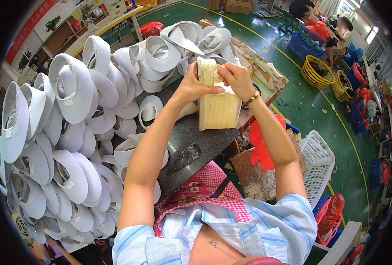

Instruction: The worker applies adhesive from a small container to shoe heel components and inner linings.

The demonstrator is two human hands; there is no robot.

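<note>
My left hand (191,84) is closed around the side of an upright cream-coloured block (207,73) with a rough, crusted top end. Its thumb stretches across the front. Just to the right, my right hand (236,79) has its fingers bent together against something whitish beside the block; what they pinch is too small to make out. Directly below both hands stands a cream, box-like piece (220,115) with ridged sides, at the edge of a dark speckled worktop (204,148). Many white visor-shaped pieces (74,88) hang in overlapping rows along the left, some close to my left forearm.
Cut scraps (260,66) lie on a table beyond my right hand. By my right arm are a red plastic bag (261,141) and a white perforated basket (317,163). Yellow baskets (317,73) stand on the green floor, near a seated person (341,39). A sewing machine (116,9) is at the far left.
</note>
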